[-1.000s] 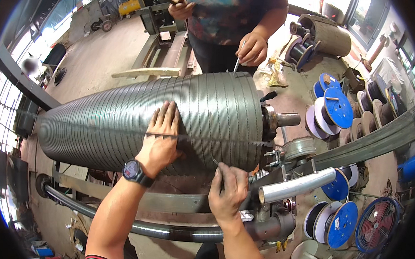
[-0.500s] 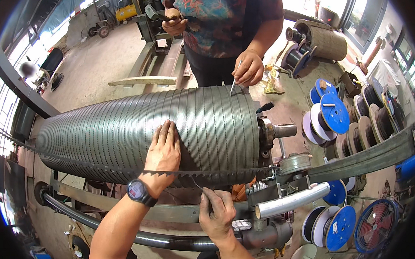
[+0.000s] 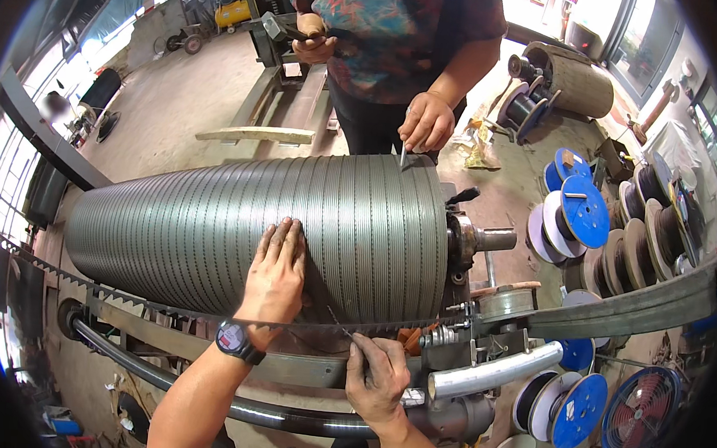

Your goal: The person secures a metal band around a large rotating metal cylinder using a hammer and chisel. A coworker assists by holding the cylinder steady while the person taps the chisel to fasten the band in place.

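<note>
A large grey roller, closely ridged around its barrel, lies across in front of me. My left hand rests on its near side, fingers stretched flat together against the ridges. Low by the roller's near edge, my right hand pinches a thin, dark, wire-like rod between thumb and fingers; its exact kind is unclear. A dark toothed strip crosses in front of the roller and over my left wrist. Opposite me a person holds a hammer in one hand and a slim metal punch or chisel against the roller's top.
At right, a metal pipe and a small wheel sit by the roller's shaft. Cable reels and a fan stand beyond. A black bar runs nearest me.
My view has shifted slightly, moving the whole scene. My left palm stays on the roller and my right hand keeps its pinch. The other person's punch now looks more upright.
</note>
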### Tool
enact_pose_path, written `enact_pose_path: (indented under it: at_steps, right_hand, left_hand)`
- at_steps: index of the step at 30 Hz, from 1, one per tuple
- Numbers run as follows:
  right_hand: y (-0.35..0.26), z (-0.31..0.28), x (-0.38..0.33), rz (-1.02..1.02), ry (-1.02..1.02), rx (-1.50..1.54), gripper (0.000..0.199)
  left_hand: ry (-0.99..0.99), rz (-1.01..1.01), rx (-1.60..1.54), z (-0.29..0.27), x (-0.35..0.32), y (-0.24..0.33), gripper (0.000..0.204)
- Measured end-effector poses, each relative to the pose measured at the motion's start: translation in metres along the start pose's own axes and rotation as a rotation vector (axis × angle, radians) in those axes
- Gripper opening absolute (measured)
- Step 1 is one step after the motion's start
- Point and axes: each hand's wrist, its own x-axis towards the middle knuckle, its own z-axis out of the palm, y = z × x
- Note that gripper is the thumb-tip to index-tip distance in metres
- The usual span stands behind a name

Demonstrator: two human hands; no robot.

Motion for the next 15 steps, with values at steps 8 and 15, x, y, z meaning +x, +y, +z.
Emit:
enact_pose_path:
  at_steps: [8, 15]
  right_hand:
    - [0.005, -0.001, 0.003, 0.008, -0.026, 0.019, 0.027]
    - [0.002, -0.001, 0.005, -0.016, 0.021, 0.020, 0.030]
  left_hand:
    - [0.024, 0.016, 0.073, 0.001, 0.000, 0.001, 0.106]
    - [-0.038, 0.007, -0.037, -0.014, 0.006, 0.004, 0.073]
